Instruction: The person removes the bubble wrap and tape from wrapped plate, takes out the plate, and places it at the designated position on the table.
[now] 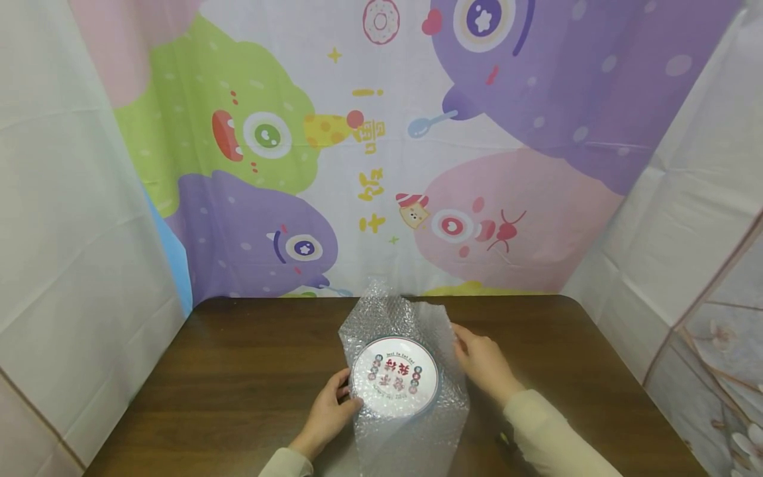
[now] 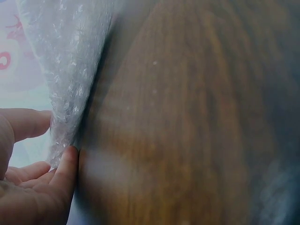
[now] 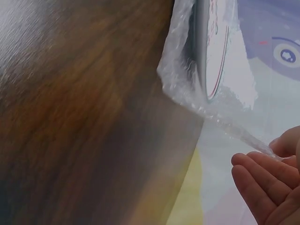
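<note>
A round white disc (image 1: 395, 377) with red and dark printing and a thin dark rim lies on a sheet of bubble wrap (image 1: 411, 444). At its left side, my left hand (image 1: 329, 411) grips the wrap's edge, thumb on one face and fingers on the other. In the left wrist view, only the bubble wrap (image 2: 75, 61) shows between that thumb and the fingers. My right hand (image 1: 485, 364) pinches the wrap's right edge, holding it raised beside the disc. The right wrist view shows that edge between thumb and fingers, with the disc (image 3: 215, 51) farther in.
The brown wooden table (image 1: 238, 371) extends on both sides of the wrap. A small dark object (image 1: 503, 440), too unclear to name, lies by the right sleeve. Behind the table hangs a cartoon-print cloth (image 1: 357, 265); pale sheets (image 1: 77, 265) flank it.
</note>
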Motion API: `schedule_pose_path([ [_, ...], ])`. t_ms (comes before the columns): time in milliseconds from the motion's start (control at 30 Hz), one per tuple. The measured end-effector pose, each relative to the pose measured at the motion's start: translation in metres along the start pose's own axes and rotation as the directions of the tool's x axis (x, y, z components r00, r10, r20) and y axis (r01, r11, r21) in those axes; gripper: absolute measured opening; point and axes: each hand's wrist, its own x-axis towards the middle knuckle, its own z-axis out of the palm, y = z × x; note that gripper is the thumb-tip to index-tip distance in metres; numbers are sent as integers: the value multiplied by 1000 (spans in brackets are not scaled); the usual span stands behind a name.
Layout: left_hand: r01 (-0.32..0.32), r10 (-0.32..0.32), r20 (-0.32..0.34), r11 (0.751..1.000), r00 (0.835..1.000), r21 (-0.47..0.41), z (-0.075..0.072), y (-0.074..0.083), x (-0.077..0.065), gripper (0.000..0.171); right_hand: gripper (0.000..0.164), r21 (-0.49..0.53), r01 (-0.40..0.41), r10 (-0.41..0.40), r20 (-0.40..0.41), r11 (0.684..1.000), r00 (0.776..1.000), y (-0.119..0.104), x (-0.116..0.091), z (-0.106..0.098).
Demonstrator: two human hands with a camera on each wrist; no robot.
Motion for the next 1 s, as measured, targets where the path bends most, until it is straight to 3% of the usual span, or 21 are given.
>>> schedule_pose_path([
  [367, -7, 7, -2, 1000, 1000, 3, 0, 0, 0, 66, 50, -9, -109, 110, 61, 994, 992, 22, -2, -3],
  [1000, 2, -2, -4, 1000, 1000, -2, 0, -3, 1, 66, 66, -54, -197, 203, 160, 979, 966, 51, -5, 4],
])
